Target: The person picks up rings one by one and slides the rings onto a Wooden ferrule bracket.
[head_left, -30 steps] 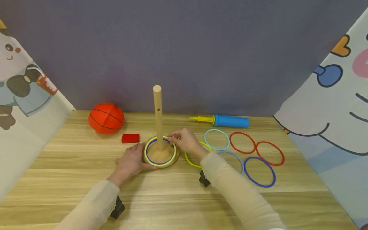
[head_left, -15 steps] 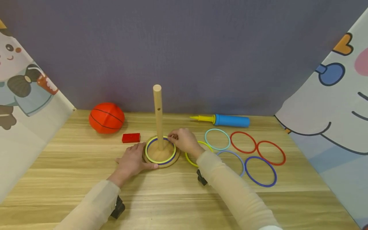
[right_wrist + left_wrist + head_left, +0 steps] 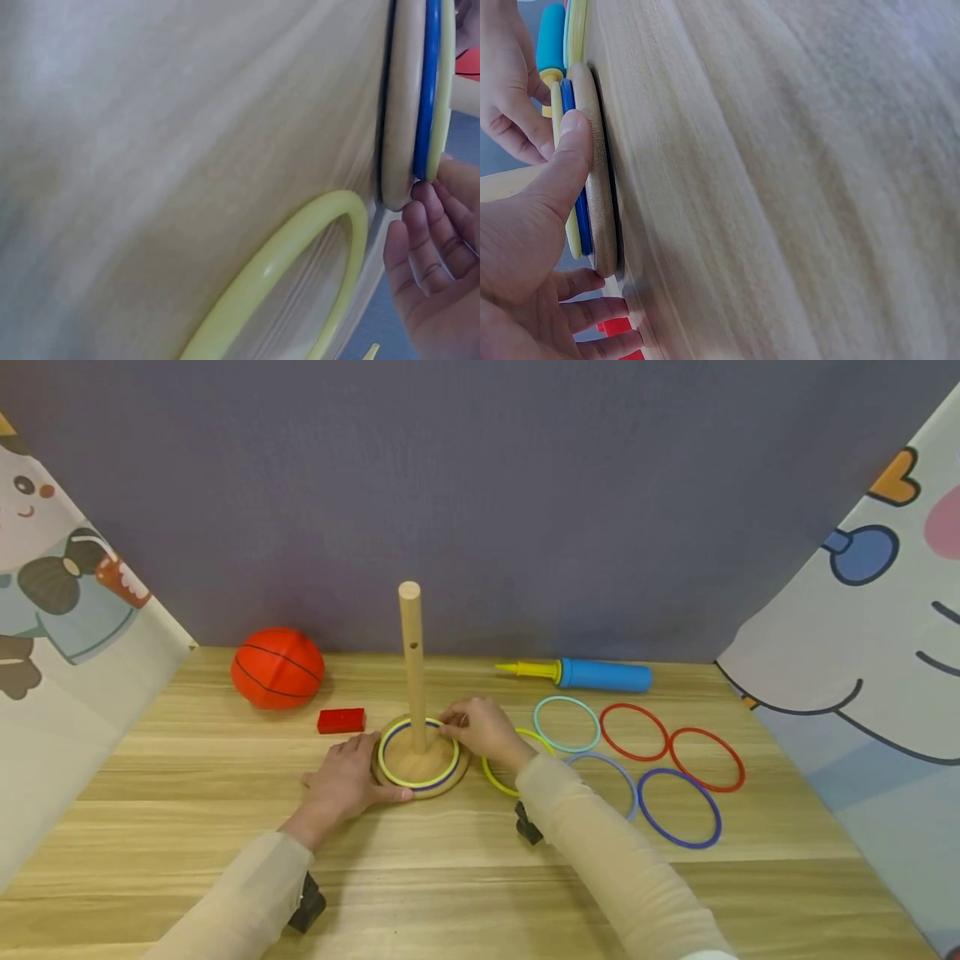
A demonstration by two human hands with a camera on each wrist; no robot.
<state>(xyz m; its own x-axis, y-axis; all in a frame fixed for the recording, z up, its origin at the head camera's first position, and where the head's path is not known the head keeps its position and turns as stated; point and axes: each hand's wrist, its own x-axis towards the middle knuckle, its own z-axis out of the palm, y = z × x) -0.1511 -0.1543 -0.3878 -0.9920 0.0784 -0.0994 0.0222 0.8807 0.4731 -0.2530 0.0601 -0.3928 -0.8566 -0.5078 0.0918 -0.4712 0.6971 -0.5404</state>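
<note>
A wooden ring-toss stand has an upright post [image 3: 413,681] on a round base [image 3: 602,195]. Around the post lie a blue ring [image 3: 427,90] and, over it, a pale yellow ring [image 3: 442,97]. My left hand [image 3: 337,781] holds the base at its left edge, with the thumb along the near rim and the fingers around the side. At the right side of the rings, my right hand [image 3: 483,727] pinches the pale yellow ring between thumb and fingertips. The yellow ring sits slightly off the blue one, whose front edge shows.
Another yellow ring [image 3: 262,262] lies partly under the right forearm. Further right are a cyan ring [image 3: 567,698], two red rings, a light blue ring and a dark blue ring [image 3: 693,846]. A pump [image 3: 607,676], red ball [image 3: 277,668] and red block [image 3: 341,721] lie around the stand.
The pale yellow ring has shifted slightly back from the blue ring, baring the blue front edge, then tipped down a little at its far side. The left hand stays put.
</note>
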